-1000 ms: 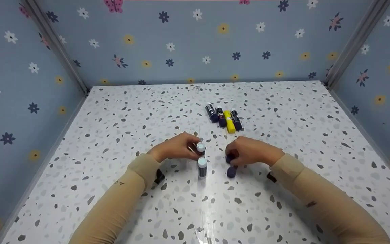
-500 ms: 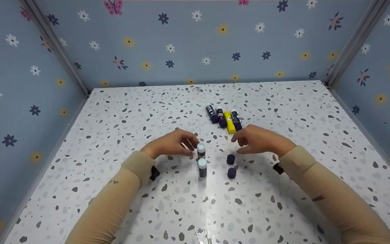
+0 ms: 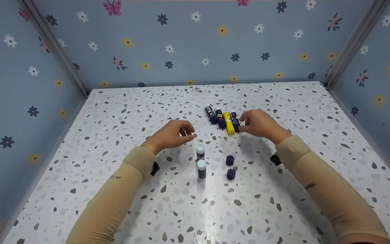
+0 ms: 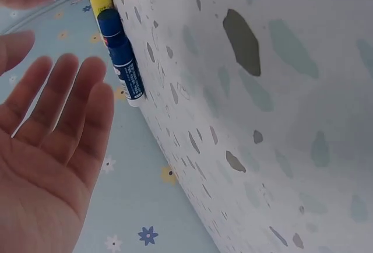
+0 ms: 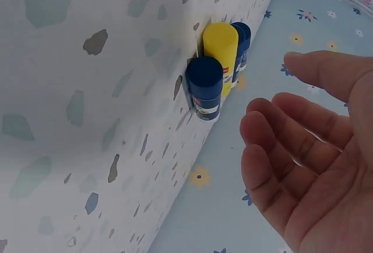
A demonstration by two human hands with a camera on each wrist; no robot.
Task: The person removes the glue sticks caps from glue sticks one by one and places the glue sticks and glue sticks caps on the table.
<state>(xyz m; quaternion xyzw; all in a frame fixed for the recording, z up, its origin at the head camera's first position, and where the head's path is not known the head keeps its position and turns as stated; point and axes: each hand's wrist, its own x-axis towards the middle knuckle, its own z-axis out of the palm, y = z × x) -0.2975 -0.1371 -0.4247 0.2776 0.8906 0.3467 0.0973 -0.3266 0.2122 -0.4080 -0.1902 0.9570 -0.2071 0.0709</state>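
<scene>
Four tubes (image 3: 220, 119) lie side by side on the surface (image 3: 168, 210), a little right of the midline between its side edges and well forward of its back edge. Three are dark blue and one, the yellow tube (image 3: 228, 123), is third from the left; their capped ends are toward the person. The right hand (image 3: 260, 124) is just beside the rightmost blue tube (image 3: 235, 122), on the side toward the right edge, its thumb and fingers curved and spread apart with nothing between them. Level with the near end of the row, toward the left edge, the left hand (image 3: 174, 133) is held with palm turned inward, fingers loosely bent, thumb apart, gripping nothing. Closer to the person, two standing tubes (image 3: 200, 163) are upright one behind the other, pale ends up. To their right, apart from them, two dark caps (image 3: 230, 167) make a second short line. Beige sleeves (image 3: 113, 193) cover both arms, and a blue flowered wall (image 3: 201, 44) rises along the back edge.
</scene>
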